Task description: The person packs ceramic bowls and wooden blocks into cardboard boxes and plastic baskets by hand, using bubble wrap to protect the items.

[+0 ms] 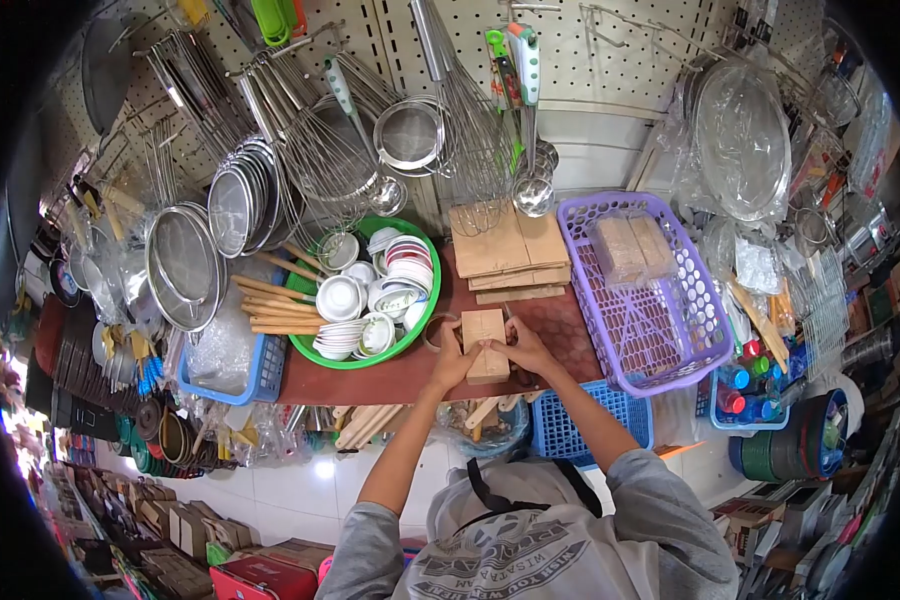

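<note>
A small brown cardboard box stands on the reddish-brown table, between my two hands. My left hand grips its left side, and my right hand holds its right side, with the thumbs meeting on the front face. Behind the box lies a stack of flat brown cardboard. A roll of tape is partly visible beside my left hand. To the right, a purple basket contains wrapped brown boxes.
A green basin with bowls and wooden-handled tools is at the left. Whisks, strainers and a ladle hang from the pegboard. Blue baskets sit below the table's front edge.
</note>
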Demonstrator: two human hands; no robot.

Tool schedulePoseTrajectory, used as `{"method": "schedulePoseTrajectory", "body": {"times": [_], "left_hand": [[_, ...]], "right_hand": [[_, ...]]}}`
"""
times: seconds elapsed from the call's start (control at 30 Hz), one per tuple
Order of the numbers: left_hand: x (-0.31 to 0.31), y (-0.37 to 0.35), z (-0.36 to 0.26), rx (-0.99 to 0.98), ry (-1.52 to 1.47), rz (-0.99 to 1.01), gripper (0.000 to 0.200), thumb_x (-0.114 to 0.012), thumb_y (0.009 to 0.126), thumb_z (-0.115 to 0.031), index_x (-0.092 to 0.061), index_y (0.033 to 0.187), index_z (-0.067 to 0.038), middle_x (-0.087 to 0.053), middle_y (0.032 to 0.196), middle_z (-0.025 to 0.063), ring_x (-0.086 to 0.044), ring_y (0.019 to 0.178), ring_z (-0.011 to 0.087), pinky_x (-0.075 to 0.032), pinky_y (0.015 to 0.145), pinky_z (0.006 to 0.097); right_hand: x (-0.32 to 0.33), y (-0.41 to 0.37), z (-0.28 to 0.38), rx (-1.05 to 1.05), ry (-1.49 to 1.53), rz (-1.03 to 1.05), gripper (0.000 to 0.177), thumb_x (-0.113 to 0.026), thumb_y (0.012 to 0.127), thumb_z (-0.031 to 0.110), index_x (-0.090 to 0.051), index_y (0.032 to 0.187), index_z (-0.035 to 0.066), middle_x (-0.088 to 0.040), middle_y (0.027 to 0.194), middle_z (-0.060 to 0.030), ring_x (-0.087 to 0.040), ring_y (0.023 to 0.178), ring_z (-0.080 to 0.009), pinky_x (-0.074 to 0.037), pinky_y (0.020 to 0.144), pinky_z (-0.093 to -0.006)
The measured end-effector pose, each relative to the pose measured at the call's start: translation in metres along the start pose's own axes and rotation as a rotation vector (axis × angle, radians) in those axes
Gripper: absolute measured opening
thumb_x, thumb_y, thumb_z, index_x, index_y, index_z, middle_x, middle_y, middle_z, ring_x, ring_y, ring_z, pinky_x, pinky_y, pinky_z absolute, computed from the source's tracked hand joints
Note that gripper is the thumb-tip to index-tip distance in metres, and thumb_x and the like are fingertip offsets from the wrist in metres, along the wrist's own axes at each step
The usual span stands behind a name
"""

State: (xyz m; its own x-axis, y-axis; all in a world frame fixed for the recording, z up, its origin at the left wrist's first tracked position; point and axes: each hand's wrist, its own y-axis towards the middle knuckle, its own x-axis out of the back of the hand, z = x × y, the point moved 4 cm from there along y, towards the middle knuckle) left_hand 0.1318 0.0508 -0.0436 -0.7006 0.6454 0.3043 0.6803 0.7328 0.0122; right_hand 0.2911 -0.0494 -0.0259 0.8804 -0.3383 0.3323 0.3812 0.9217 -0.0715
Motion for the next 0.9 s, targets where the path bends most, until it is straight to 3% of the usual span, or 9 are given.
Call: {"method": "schedulePoseTrajectory", "body": {"times": [0.1, 0.2, 0.3, 0.4, 0.5, 0.6, 0.7, 0.8, 0.9], "left_hand": [[0.0, 0.003, -0.003, -0.12, 0.028, -0.012, 0.061, -0.072, 0.089, -0.018, -0.027, 0.126, -0.004, -0.042, 0.116, 0.0135, -0.044, 0.109, 0.0207, -0.039, 0.096, 0.0345], [0.001, 0.001, -0.006, -0.115, 0.136, -0.017, 0.064, -0.071, 0.089, -0.018, -0.025, 0.13, -0.001, -0.041, 0.121, 0.0197, -0.044, 0.121, 0.0288, -0.035, 0.105, 0.0364], [0.003, 0.005, 0.007, -0.103, 0.229, -0.024, 0.063, -0.07, 0.09, -0.021, -0.025, 0.129, 0.0, -0.045, 0.116, 0.0181, -0.049, 0.114, 0.0275, -0.04, 0.1, 0.0364], [0.014, -0.008, -0.047, 0.383, -0.206, 0.156, 0.061, -0.068, 0.092, -0.027, -0.026, 0.128, -0.003, -0.044, 0.115, 0.0149, -0.048, 0.106, 0.021, -0.042, 0.094, 0.0339], [0.01, -0.004, -0.034, 0.136, -0.009, 0.133, 0.06, -0.068, 0.093, -0.025, -0.026, 0.129, -0.002, -0.045, 0.119, 0.0166, -0.05, 0.108, 0.0221, -0.044, 0.094, 0.0342], [0.003, -0.006, -0.024, -0.016, -0.115, 0.063, 0.059, -0.067, 0.093, -0.025, -0.027, 0.129, -0.001, -0.044, 0.123, 0.0183, -0.049, 0.112, 0.0224, -0.044, 0.094, 0.0343], [0.004, -0.002, -0.007, -0.137, 0.244, -0.033, 0.056, -0.067, 0.094, -0.023, -0.028, 0.129, -0.002, -0.044, 0.123, 0.0185, -0.049, 0.113, 0.0217, -0.044, 0.094, 0.0345], [0.005, 0.002, 0.011, -0.022, 0.08, 0.021, 0.056, -0.067, 0.094, -0.022, -0.028, 0.129, -0.003, -0.044, 0.124, 0.0192, -0.047, 0.116, 0.0222, -0.042, 0.096, 0.0354], [0.004, -0.004, 0.006, 0.055, -0.039, 0.065, 0.056, -0.065, 0.094, -0.019, -0.027, 0.131, -0.003, -0.043, 0.125, 0.0203, -0.046, 0.116, 0.023, -0.042, 0.098, 0.036]], "right_hand": [[-0.003, 0.002, -0.005, -0.006, -0.042, 0.021, 0.048, -0.08, 0.081, 0.039, -0.045, 0.091, 0.007, -0.047, 0.078, 0.0003, -0.046, 0.072, -0.0105, -0.042, 0.063, -0.0269], [-0.004, 0.002, -0.004, 0.041, -0.046, 0.009, 0.047, -0.079, 0.082, 0.036, -0.044, 0.092, 0.007, -0.047, 0.078, -0.0005, -0.047, 0.072, -0.0111, -0.042, 0.063, -0.028], [-0.001, -0.001, 0.003, 0.001, -0.032, 0.035, 0.045, -0.079, 0.083, 0.032, -0.043, 0.093, 0.007, -0.049, 0.078, -0.0013, -0.049, 0.073, -0.0119, -0.044, 0.064, -0.0293], [-0.001, 0.0, 0.003, -0.007, -0.025, 0.053, 0.043, -0.078, 0.084, 0.029, -0.044, 0.095, 0.007, -0.052, 0.08, -0.0027, -0.051, 0.074, -0.0125, -0.045, 0.064, -0.0304], [-0.001, -0.001, 0.008, -0.073, 0.051, 0.069, 0.049, -0.079, 0.081, 0.035, -0.039, 0.09, 0.007, -0.049, 0.078, -0.0058, -0.051, 0.074, -0.0164, -0.045, 0.065, -0.0337], [-0.003, 0.006, -0.001, -0.024, -0.062, 0.083, 0.043, -0.077, 0.085, 0.029, -0.045, 0.1, 0.006, -0.057, 0.083, -0.0038, -0.055, 0.076, -0.0121, -0.05, 0.064, -0.0297], [-0.001, 0.0, 0.007, -0.11, 0.061, 0.116, 0.051, -0.078, 0.082, 0.039, -0.038, 0.091, 0.008, -0.049, 0.079, -0.0047, -0.055, 0.072, -0.0168, -0.051, 0.053, -0.0327], [-0.005, 0.009, -0.011, 0.029, -0.018, 0.092, 0.053, -0.077, 0.083, 0.041, -0.037, 0.092, 0.008, -0.048, 0.081, -0.0042, -0.055, 0.07, -0.016, -0.053, 0.047, -0.0317], [-0.004, 0.004, -0.008, -0.049, 0.078, 0.118, 0.053, -0.076, 0.083, 0.043, -0.036, 0.092, 0.008, -0.047, 0.08, -0.0042, -0.053, 0.073, -0.0151, -0.053, 0.049, -0.0316]]}}
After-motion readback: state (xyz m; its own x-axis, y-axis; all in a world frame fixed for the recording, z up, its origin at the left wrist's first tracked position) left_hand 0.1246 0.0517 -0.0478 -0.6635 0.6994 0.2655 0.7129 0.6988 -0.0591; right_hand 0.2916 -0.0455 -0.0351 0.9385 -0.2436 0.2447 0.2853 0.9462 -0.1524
